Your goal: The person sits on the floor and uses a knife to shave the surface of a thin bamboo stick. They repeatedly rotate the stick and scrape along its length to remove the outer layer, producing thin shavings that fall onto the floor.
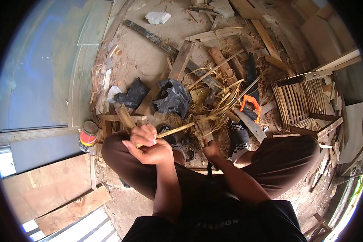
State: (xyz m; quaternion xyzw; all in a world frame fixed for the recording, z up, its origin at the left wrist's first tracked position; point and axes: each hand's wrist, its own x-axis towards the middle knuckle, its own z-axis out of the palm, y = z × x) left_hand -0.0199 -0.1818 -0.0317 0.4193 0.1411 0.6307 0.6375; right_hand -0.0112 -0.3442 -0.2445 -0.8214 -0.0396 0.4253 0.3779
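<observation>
My left hand (pixel 149 145), palm turned up, is closed around one end of a pale yellow split-bamboo strip (pixel 179 129). The strip slants up to the right, toward a loose tangle of thin shavings and strips (pixel 230 97). In my right hand (pixel 212 151) is a knife (pixel 198 126), its dark narrow blade pointing away from me and meeting the strip. My fist hides most of its handle. A small wooden block (pixel 205 130) lies beyond the right hand, between my feet.
A handsaw with an orange handle (pixel 251 107) lies right of the shavings. Black plastic bags (pixel 173 97) sit ahead of my left hand. A slatted wooden crate (pixel 302 105) stands at the right, a can (pixel 88 134) at the left. Planks (pixel 182 60) litter the far floor.
</observation>
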